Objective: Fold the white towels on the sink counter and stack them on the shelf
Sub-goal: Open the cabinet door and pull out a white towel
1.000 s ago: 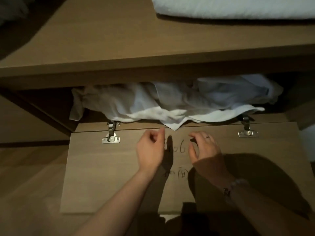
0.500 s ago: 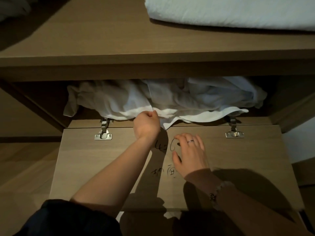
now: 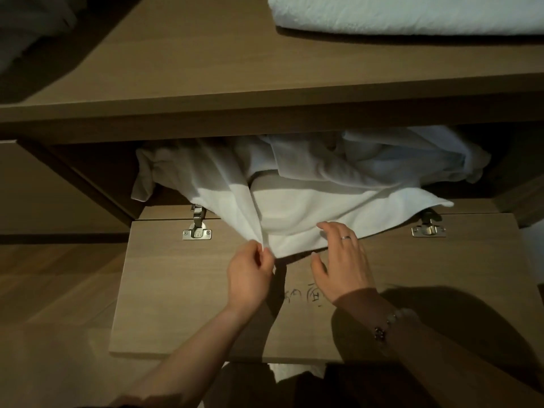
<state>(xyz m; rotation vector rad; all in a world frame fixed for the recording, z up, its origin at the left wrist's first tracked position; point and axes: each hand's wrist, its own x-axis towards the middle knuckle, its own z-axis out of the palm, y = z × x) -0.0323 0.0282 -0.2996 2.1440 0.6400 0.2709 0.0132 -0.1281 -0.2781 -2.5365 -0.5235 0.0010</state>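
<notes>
A soft white towel of smooth, fine weave is seen spilling out of an open wooden compartment and over the hinged edge of a flat, fold-down flap of pale wood-grain laminate. Its near corner is gathered into a narrow pleat and pinched between thumb and fingertips of the left hand, near the middle of the flap. The right hand is held released, with fingers straight and spread; its fingertips are laid on the towel's lower hem just beside the left hand, and nothing is gripped by it. A thin ring and a beaded bracelet are worn on that arm. Behind, a crumpled heap of white linen is stuffed into the compartment. Two shiny metal hinges are fixed along the flap's far edge. On the shelf board above, at its far right corner, a thick, nubbly folded towel is laid flat.
</notes>
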